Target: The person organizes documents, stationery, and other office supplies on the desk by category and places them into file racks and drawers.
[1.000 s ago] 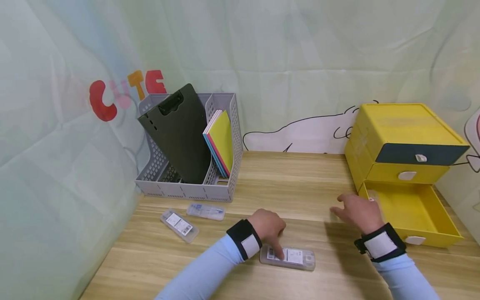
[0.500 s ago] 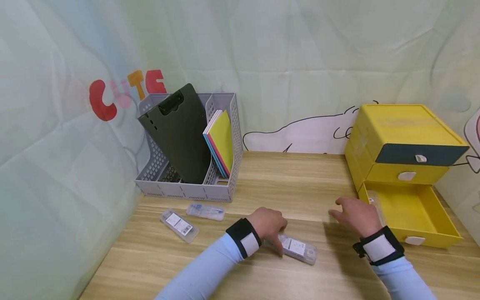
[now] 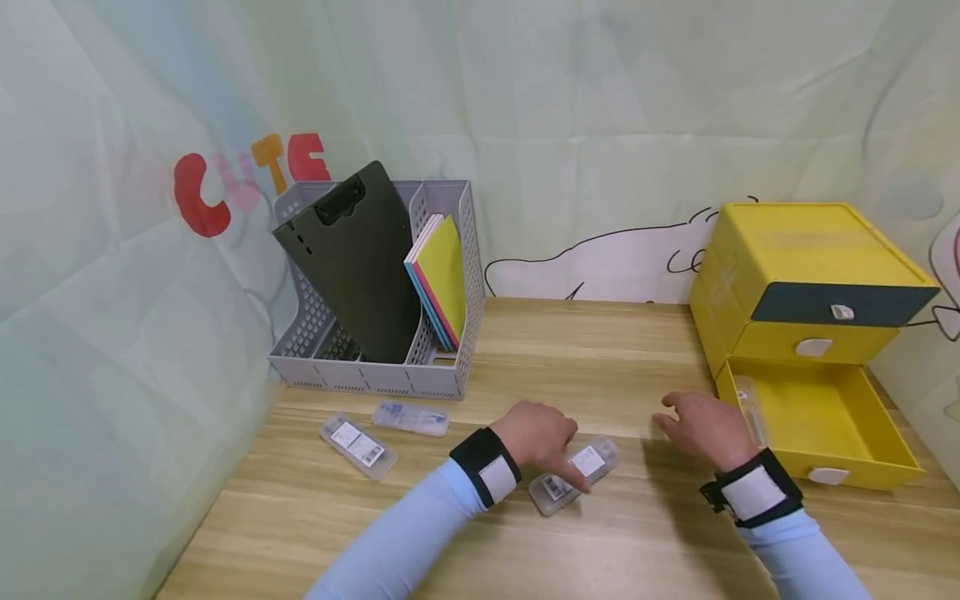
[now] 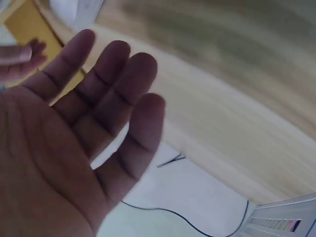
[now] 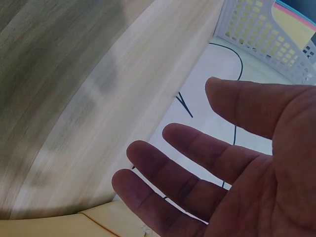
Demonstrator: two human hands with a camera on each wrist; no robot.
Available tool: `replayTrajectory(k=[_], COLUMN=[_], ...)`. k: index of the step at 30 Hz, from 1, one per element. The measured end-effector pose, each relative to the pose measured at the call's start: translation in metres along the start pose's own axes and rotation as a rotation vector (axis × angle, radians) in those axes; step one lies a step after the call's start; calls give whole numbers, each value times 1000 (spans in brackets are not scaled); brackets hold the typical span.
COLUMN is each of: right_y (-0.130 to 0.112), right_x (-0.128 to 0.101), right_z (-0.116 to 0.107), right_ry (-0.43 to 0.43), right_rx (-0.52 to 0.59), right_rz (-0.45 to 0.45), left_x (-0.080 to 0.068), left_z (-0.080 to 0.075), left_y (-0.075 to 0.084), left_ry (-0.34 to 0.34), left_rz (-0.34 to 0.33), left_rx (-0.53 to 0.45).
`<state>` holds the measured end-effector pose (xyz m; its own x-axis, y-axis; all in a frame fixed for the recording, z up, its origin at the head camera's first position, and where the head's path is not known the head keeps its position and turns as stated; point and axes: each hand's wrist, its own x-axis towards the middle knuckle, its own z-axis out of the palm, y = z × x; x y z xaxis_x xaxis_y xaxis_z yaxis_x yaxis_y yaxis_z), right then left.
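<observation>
A clear plastic case with a white label lies slanted on the wooden table. My left hand rests on its near end with a fingertip pressing it; in the left wrist view the left hand shows straight, spread fingers. My right hand hovers just right of the case, beside the open bottom drawer of the yellow drawer unit. Its fingers are relaxed and hold nothing. Another clear case leans against the drawer's left wall.
A grey file organizer at the back left holds a dark clipboard and coloured folders. Two more clear cases lie in front of it. A cloth backdrop closes off the back and left.
The left hand has pushed the labelled case away from me and turned it from crosswise to slanted. The right hand has drifted slightly left, toward the case.
</observation>
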<state>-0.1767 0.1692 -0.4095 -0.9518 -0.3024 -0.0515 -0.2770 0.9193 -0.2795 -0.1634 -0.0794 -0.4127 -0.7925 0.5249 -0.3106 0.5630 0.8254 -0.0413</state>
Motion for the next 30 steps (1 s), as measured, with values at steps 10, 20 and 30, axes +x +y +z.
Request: replayTrajectory(k=[10, 20, 30], right_y=[-2, -30, -26], right_x=[1, 3, -2], right_z=[1, 8, 6], right_ry=[-38, 70, 180], right_rx=[15, 51, -1], right_rz=[0, -300, -275], left_x=[2, 5, 1], left_z=[6, -15, -20], left_y=[0, -7, -20], left_ry=[78, 272, 294], left_rz=[-17, 66, -116], left_rx=[84, 129, 37])
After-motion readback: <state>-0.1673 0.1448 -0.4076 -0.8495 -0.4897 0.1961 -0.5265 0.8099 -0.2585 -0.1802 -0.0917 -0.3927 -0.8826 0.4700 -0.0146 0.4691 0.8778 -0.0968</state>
